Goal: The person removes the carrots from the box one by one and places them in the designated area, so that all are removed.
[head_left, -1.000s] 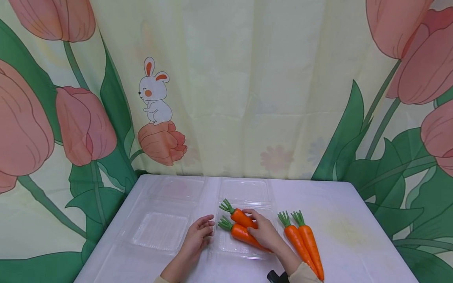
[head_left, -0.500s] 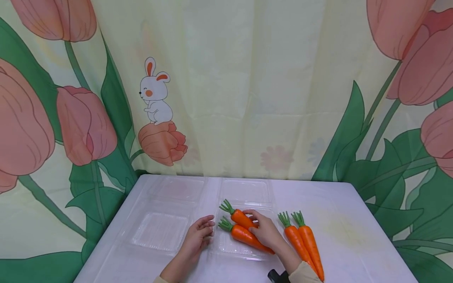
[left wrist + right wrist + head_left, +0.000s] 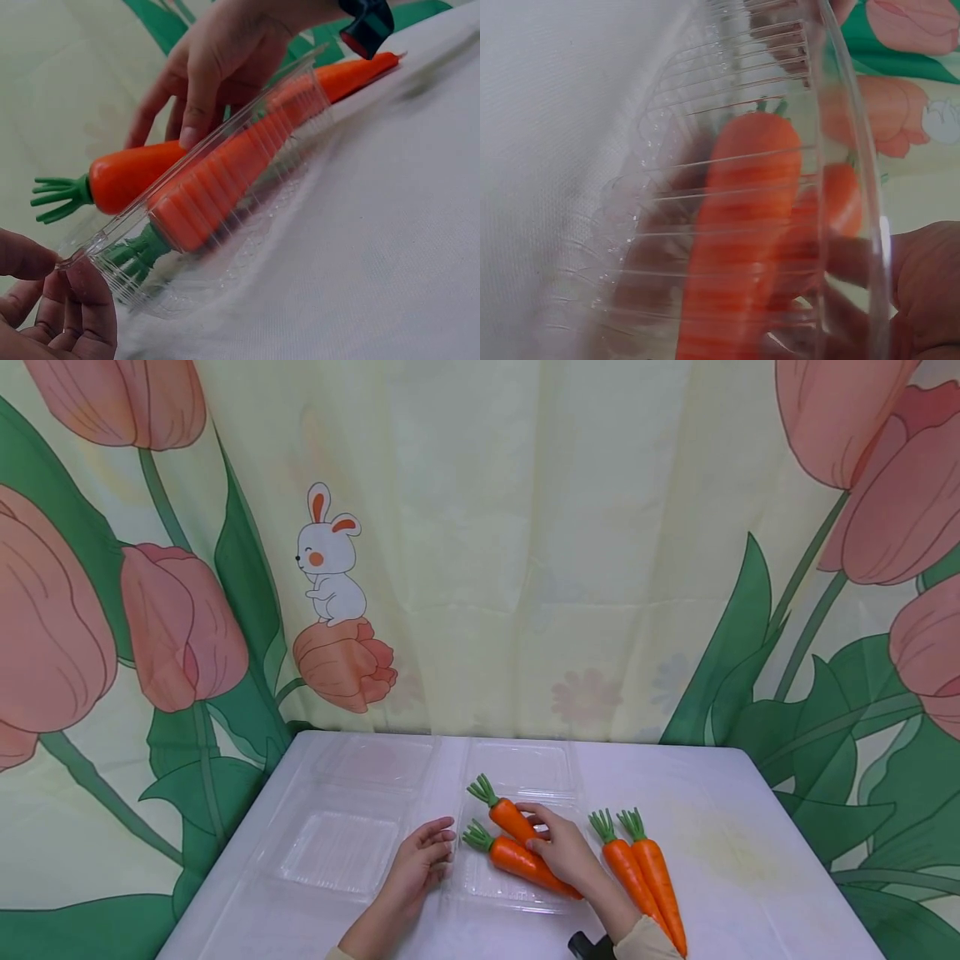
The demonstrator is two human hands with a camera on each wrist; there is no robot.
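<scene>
Your right grip is closed about the held carrot, thumb on one side and fingers on the other. In the left wrist view that carrot's crown stands above the rim of the near container; its tip is hidden. A hold so far from the crown could let the carrot pivot, its leafy end swinging.

Your left grip pinches the container's edge between thumb and fingers. The plastic looks thin; too firm a pinch could buckle or tip it, too slack and the container may slide.

The lower carrot lies slantwise in that container, its tip projecting past the wall. Pressing down on top could roll it or lever it out. That tip would probably also foul the open lid.

Farther out, two loose carrots, one inner, one outer, lie on the table just beside your right sleeve; a careless sweep could roll them. The second container, open at left, appears light enough to be knocked.
</scene>
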